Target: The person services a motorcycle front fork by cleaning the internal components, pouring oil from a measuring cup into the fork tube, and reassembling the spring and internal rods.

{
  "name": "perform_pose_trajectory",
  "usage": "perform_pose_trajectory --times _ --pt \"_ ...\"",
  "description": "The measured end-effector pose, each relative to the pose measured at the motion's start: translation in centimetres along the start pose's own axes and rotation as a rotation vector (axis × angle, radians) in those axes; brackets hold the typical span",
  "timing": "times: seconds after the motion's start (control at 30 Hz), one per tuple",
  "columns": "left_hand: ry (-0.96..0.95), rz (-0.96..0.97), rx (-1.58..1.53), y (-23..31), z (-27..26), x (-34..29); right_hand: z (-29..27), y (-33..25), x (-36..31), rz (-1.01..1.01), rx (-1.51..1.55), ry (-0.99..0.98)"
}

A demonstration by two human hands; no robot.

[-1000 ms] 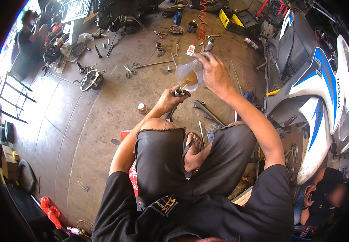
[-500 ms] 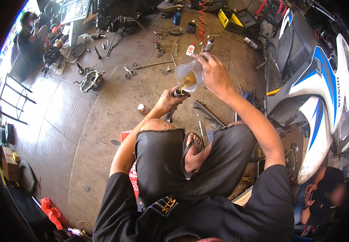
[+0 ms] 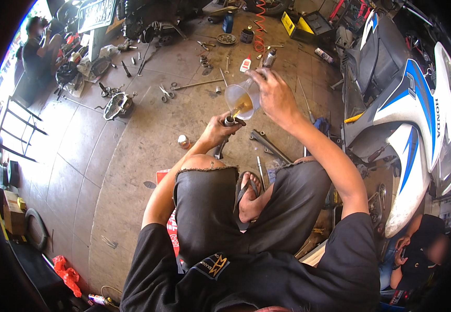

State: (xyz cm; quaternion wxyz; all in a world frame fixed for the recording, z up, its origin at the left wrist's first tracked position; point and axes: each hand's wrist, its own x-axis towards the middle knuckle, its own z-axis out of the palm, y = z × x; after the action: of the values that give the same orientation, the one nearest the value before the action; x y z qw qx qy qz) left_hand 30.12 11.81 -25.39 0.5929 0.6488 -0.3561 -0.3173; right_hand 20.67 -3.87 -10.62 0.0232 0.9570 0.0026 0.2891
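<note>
My right hand (image 3: 277,99) is closed around a clear plastic cup (image 3: 233,93), tipped toward my left hand. Amber oil (image 3: 244,103) lies in the cup and runs over its rim in a thin stream. Below the rim, my left hand (image 3: 215,130) grips a metal tube (image 3: 229,121) near its open top, and the stream falls into that mouth. The tube's lower part is mostly hidden by my hand and knee. A dark metal fork leg (image 3: 270,146) lies on the floor just right of it, and a small jar (image 3: 183,141) stands to the left.
A blue-and-white motorcycle (image 3: 418,109) stands close on the right. Scissors (image 3: 166,93), a metal engine cover (image 3: 117,105), a white bottle with a red cap (image 3: 245,64) and a long bar (image 3: 199,83) lie ahead. Other people sit at far left and lower right.
The cup and my right hand have shifted very slightly left. Oil keeps flowing into the tube, and my left hand holds nearly the same place.
</note>
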Motion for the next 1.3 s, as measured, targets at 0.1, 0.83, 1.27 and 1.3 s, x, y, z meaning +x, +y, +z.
perform_pose_trajectory --times 0.1,0.83,1.27,1.3 --pt "0.006 0.003 0.003 -0.21 -0.07 0.04 -0.02 -0.12 0.07 -0.007 0.006 0.012" --pt "0.009 -0.013 0.021 0.42 0.01 -0.20 -0.20 -0.56 0.11 -0.012 -0.041 -0.010" --pt "0.005 -0.014 -0.013 0.52 0.16 -0.17 -0.37 -0.56 0.07 -0.040 -0.029 0.004" --pt "0.006 -0.016 -0.008 0.47 0.16 -0.17 -0.40 -0.60 0.06 -0.038 -0.034 -0.001"
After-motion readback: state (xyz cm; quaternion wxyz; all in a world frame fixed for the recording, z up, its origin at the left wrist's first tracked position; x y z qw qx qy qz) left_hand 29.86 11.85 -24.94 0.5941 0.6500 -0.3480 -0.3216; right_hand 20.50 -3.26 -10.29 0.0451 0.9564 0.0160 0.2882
